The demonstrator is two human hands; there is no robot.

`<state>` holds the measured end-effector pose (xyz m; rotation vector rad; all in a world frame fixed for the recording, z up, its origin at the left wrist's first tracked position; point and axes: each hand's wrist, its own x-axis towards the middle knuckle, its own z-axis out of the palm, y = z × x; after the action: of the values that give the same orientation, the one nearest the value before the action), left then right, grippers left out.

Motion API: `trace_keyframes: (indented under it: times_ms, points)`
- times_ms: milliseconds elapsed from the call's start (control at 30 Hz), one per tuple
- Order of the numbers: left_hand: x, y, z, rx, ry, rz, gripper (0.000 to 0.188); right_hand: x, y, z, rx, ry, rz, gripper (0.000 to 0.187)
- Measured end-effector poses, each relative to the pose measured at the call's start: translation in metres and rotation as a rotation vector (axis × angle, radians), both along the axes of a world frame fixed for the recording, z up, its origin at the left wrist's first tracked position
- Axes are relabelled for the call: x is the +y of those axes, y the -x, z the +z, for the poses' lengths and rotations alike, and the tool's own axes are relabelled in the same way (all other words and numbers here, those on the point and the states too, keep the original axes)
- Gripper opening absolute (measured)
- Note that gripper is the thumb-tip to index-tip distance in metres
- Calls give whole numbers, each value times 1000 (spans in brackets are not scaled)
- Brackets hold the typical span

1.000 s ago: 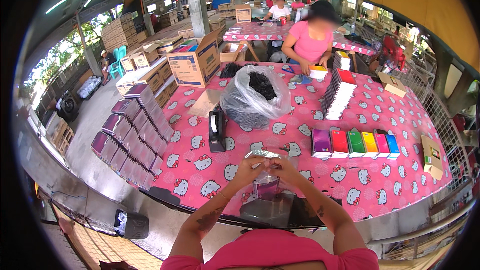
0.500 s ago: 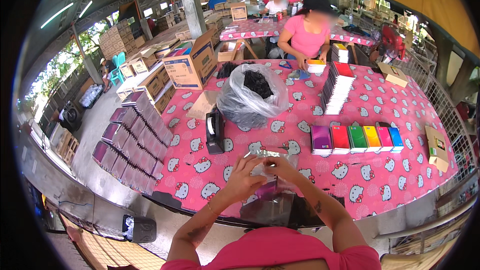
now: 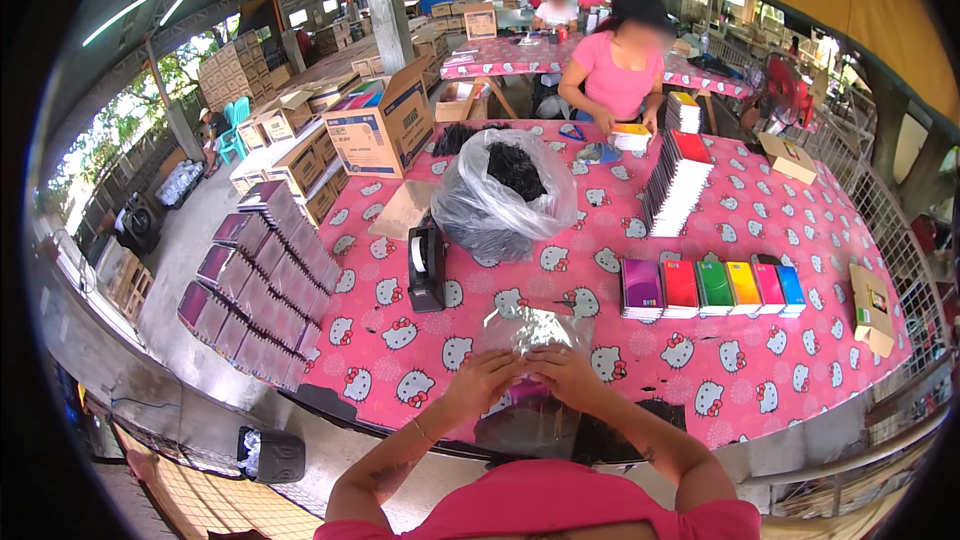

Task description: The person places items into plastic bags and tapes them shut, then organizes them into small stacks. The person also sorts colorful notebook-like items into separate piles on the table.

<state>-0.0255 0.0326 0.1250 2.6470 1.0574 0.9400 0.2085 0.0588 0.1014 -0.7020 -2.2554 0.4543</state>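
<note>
At the near edge of the table lies a clear plastic bag (image 3: 537, 325), with light glinting off its far part. My left hand (image 3: 486, 378) and my right hand (image 3: 562, 374) come together on it, fingertips almost meeting, both closed on the film. Between my wrists a purple item (image 3: 527, 393), perhaps a notebook, shows through the plastic; most of it is hidden. A black tape dispenser (image 3: 427, 270) stands beyond my left hand. To the right is a row of notebooks (image 3: 713, 286) in small piles with purple, red, green, yellow, pink and blue covers.
Stacked spiral notebooks (image 3: 262, 280) rise at the left edge. A large plastic bag of black coils (image 3: 505, 195) sits mid-table near an open carton (image 3: 385, 130). Across the table, a person in pink (image 3: 620, 70) handles notebooks beside a tall notebook stack (image 3: 678, 185). Cardboard pieces (image 3: 872, 308) lie far right.
Both my hands have moved slightly nearer to me and lie lower on the plastic. My left hand's raised, spread fingers have come down beside the right hand.
</note>
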Motion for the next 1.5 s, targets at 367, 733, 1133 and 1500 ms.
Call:
trace_keyframes:
  times_ms: [367,733,1133,1500]
  points:
    - [20,-20,22,103,361,242,44,-14,23,27,-55,217,-308,32]
    - [118,82,-81,-387,223,606,49,16,16,11,199,732,-180,35]
    - [166,144,-100,-1281,538,588,14,13,11,-1,227,687,-305,37]
    - [125,114,8,94,293,424,22,10,18,-7,283,648,-329,38]
